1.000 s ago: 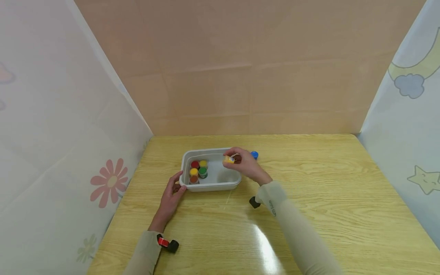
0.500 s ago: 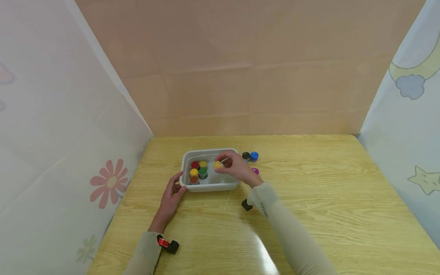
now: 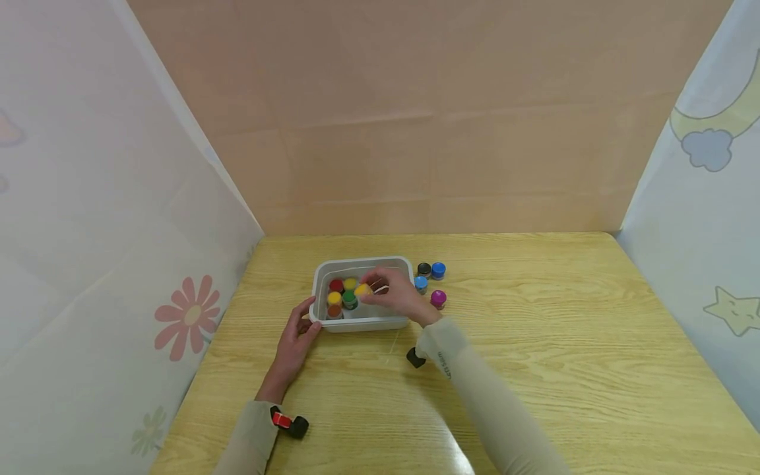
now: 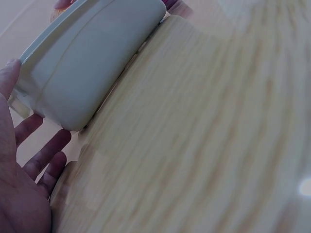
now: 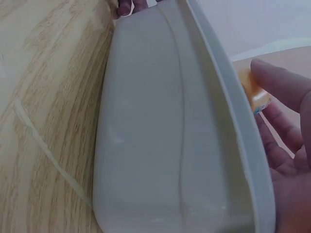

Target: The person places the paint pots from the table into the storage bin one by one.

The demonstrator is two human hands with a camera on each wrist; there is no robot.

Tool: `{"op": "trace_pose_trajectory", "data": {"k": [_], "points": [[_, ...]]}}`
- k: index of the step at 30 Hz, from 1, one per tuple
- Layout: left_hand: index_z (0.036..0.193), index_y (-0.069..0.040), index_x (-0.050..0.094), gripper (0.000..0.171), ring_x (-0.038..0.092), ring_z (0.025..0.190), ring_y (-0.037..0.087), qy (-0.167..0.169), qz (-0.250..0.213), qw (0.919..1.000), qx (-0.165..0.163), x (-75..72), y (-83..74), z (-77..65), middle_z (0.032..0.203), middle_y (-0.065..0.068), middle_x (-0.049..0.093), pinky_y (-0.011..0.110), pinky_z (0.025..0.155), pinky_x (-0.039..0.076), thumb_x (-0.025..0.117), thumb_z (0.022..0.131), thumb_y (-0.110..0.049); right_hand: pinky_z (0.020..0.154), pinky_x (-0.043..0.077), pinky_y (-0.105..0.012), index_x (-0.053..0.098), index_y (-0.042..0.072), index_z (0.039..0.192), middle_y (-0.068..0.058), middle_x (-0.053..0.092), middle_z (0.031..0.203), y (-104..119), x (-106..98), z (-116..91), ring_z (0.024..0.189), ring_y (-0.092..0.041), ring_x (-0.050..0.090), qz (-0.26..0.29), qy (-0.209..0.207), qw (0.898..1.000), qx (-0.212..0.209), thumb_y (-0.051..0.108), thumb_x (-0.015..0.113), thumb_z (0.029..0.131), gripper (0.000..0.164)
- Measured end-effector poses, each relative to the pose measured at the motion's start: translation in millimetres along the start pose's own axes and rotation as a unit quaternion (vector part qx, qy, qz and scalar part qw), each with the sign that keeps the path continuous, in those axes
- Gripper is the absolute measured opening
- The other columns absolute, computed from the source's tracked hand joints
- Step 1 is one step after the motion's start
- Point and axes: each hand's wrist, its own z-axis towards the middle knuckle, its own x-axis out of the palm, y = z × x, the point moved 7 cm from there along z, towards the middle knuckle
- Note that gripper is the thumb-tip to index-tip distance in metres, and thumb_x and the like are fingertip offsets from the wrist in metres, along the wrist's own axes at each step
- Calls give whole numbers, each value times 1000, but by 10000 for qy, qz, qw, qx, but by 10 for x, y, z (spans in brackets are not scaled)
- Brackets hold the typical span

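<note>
My left hand (image 3: 294,338) holds the near-left corner of a light grey plastic tub (image 3: 371,324). In the left wrist view one fingertip lies at its rim and other fingers reach under the corner. Over the middle of the tub, my right hand (image 3: 396,292) pinches a small paint jar (image 3: 363,290) with a yellow-orange lid. That orange jar (image 5: 252,92) shows between thumb and fingers beyond the rim in the right wrist view. At the tub's left end stand several similar jars: red (image 3: 336,285), dull yellow (image 3: 351,284), bright yellow (image 3: 335,299), green (image 3: 349,299) and brown (image 3: 335,311).
Just right of the tub stand several more jars, with black (image 3: 424,269), dark blue (image 3: 438,270), light blue (image 3: 421,284) and magenta (image 3: 438,299) lids. The wooden table (image 3: 552,330) meets a tan back panel (image 3: 427,152) and pale patterned side walls.
My right hand has moved left and lower over the tub with the orange jar, uncovering the jars on the right. The left hand has kept its place at the tub's corner.
</note>
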Motion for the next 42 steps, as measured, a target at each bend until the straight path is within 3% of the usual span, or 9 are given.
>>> {"op": "trace_pose_trajectory", "data": {"k": [9,19,33,42], "points": [[160,-14,38,57,60,112,21,-6,-48,10000,0,3,-10,0,151,20,48,21,93,46,59,107,-17,95,54,-38,70,6,124,-8,72,120,23,100,66,109,-22,65,-488,276,9984,-61,12,79,92,35],[159,-14,39,57,61,112,24,-29,-107,9999,127,-14,-27,18,152,20,48,20,93,47,59,106,-16,93,56,-35,71,12,119,-4,70,118,-23,187,157,110,-20,65,-700,558,9954,356,13,81,90,31],[159,-16,39,57,60,112,23,-14,-60,10000,-50,1,-20,4,153,18,48,20,93,46,59,107,-19,80,55,-27,74,9,110,-5,73,110,-100,318,261,88,-12,66,-1059,1033,9887,232,9,84,87,26],[159,-15,39,57,60,113,22,-31,-89,9999,-56,6,-48,0,152,18,49,20,93,46,60,106,-18,78,54,-26,75,8,105,-5,74,106,-106,368,302,87,-13,65,-1280,1141,9848,274,6,85,84,24]]}}
